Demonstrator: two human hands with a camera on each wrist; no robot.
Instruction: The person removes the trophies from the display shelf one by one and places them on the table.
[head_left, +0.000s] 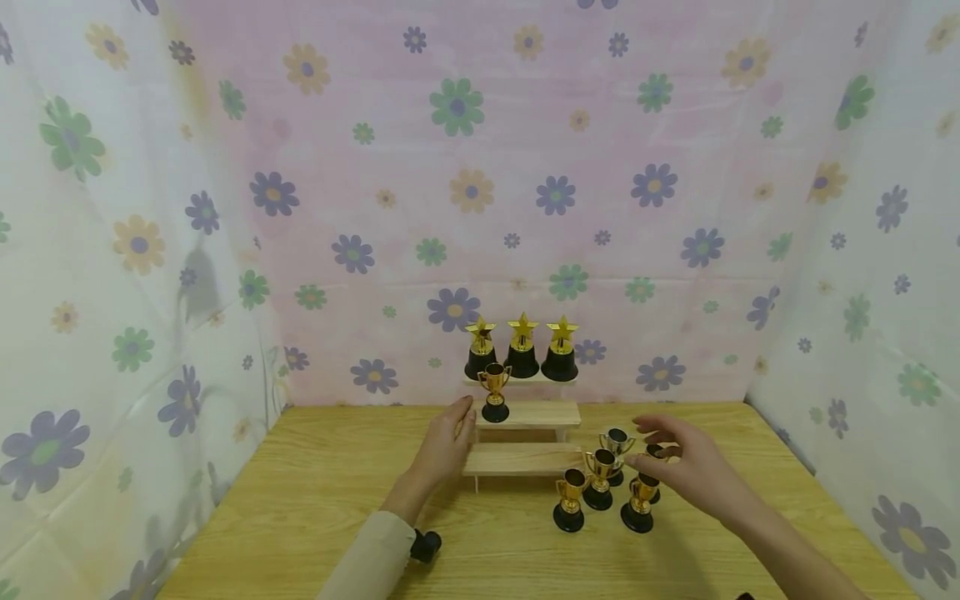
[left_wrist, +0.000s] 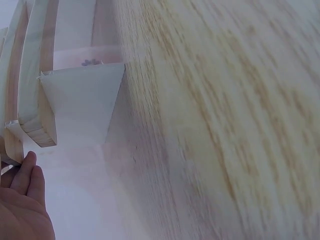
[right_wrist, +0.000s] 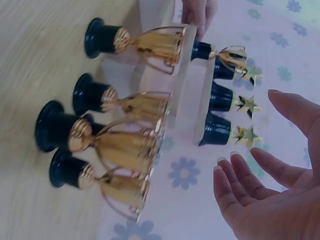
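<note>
My left hand [head_left: 444, 443] rests its fingers against the left end of a three-step wooden stand [head_left: 521, 458]. In the left wrist view its fingertips [left_wrist: 31, 159] are right at a board's end; the thumb is hidden. On the middle step, near those fingers, stands a small gold trophy cup [head_left: 495, 392] with a black base. My right hand [head_left: 693, 468] hovers with spread, loosely bent fingers above several trophy cups [head_left: 600, 479] standing on the table, partly covering the rearmost right one. In the right wrist view nothing lies between its fingers and thumb.
Three gold star trophies [head_left: 522, 346] with black bases line the top step. The stand and cups are on a wood-grain table [head_left: 315, 492]. Flower-patterned cloth [head_left: 472, 150] hangs behind and at both sides. A black device [head_left: 426, 546] sits at the left wrist.
</note>
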